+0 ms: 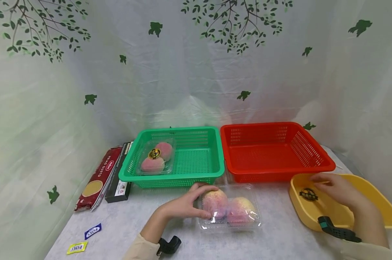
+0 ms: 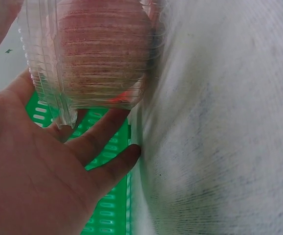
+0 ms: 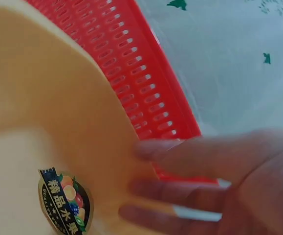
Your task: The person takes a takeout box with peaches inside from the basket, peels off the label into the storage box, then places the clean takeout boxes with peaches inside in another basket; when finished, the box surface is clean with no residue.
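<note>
A clear plastic clamshell box (image 1: 252,225) with two pink-and-yellow peaches (image 1: 239,211) lies on the table. My left hand (image 1: 191,204) holds its left end, thumb toward the front and fingers along the back; the left wrist view shows the fingers (image 2: 95,137) spread around the box's ridged side. Over the yellow basin (image 1: 301,213) hovers my right hand (image 1: 339,189), its fingers loosely extended with nothing between them. A black oval fruit sticker (image 1: 308,194) is in the basin, just left of those fingers (image 3: 156,215) and apart from them.
Behind stand a green basket (image 1: 196,159), holding another clear box of two peaches (image 1: 153,164), and a red basket (image 1: 257,155). At the left lie a red biscuit packet (image 1: 96,184), a black box (image 1: 119,180) and blue (image 1: 93,231) and yellow (image 1: 77,248) small packets.
</note>
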A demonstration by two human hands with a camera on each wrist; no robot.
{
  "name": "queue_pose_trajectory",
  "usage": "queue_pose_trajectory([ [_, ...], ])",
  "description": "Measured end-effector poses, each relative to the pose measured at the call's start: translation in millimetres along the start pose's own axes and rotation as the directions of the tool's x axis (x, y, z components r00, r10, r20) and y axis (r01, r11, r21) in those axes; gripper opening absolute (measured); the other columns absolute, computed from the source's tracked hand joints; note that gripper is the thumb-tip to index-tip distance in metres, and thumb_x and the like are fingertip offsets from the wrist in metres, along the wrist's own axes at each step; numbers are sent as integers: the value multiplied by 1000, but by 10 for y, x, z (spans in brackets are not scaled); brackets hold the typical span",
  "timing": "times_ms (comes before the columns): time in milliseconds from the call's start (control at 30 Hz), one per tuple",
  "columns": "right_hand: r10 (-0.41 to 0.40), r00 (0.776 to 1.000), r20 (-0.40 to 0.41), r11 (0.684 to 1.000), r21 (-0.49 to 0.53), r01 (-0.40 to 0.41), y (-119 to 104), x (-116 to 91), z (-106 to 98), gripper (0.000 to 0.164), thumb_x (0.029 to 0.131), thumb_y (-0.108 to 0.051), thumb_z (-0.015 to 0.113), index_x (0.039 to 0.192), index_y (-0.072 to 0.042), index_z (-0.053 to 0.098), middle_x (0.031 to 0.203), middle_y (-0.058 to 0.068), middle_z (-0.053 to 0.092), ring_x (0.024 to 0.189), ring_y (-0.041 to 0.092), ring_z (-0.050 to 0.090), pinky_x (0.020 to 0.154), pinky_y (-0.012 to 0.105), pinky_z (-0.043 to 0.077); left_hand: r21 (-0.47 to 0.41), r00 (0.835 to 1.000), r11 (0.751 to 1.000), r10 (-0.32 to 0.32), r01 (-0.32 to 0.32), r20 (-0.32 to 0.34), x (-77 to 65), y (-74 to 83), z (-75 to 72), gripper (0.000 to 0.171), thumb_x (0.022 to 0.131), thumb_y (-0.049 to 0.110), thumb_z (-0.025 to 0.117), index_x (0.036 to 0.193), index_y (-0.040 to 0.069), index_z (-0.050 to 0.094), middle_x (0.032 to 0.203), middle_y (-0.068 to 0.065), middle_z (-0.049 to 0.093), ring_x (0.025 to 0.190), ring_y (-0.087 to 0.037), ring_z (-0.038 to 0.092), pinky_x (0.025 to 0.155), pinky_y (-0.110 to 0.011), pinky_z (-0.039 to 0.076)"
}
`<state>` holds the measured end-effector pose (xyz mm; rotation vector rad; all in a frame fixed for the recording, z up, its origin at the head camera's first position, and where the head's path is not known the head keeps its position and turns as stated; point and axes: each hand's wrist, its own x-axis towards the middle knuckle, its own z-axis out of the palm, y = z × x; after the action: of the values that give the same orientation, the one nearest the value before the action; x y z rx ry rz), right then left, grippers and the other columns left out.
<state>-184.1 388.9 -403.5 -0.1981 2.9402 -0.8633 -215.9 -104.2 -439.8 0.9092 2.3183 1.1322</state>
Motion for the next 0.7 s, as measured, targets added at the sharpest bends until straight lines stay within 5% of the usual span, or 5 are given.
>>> queue_pose_trajectory([
  [133,1,998,-62,1000,-10,-1,-206,4,-28,28,101,-23,57,119,-4,68,113,18,70,102,35,62,80,47,57,8,1000,1000,0,0,-1,-32,-5,-18,76,84,36,79,148,46,39,143,-9,33,131,-30,37,102,-55,41],
  [267,-3,986,-165,1000,-5,2,-331,-2,-88,28,102,-26,56,119,-7,67,108,15,72,97,27,61,72,26,53,13,1000,1000,7,-7,21,-18,-6,-19,73,87,40,76,148,48,38,142,-9,33,132,-27,34,104,-55,40],
  [433,-64,947,-314,997,11,71,-348,97,-188,29,102,-23,56,124,-5,64,124,26,61,106,40,54,66,18,47,-2,999,1000,14,-14,46,-13,-34,-27,66,92,43,69,149,49,36,144,-3,37,132,-22,34,105,-54,38],
  [567,-81,948,-309,996,-5,84,-271,229,-288,47,100,-28,61,139,-3,53,138,33,45,118,53,41,80,53,56,-32,997,999,38,-36,62,-17,-61,-33,62,95,44,64,151,45,36,155,4,36,142,-21,32,113,-55,33],
  [700,-56,982,-179,998,-33,51,-127,331,-363,84,93,-40,67,157,-5,24,151,40,21,129,61,25,88,82,34,-69,996,996,59,-54,67,-5,-75,-44,61,96,41,64,152,43,36,159,12,35,149,-19,28,120,-55,26],
])
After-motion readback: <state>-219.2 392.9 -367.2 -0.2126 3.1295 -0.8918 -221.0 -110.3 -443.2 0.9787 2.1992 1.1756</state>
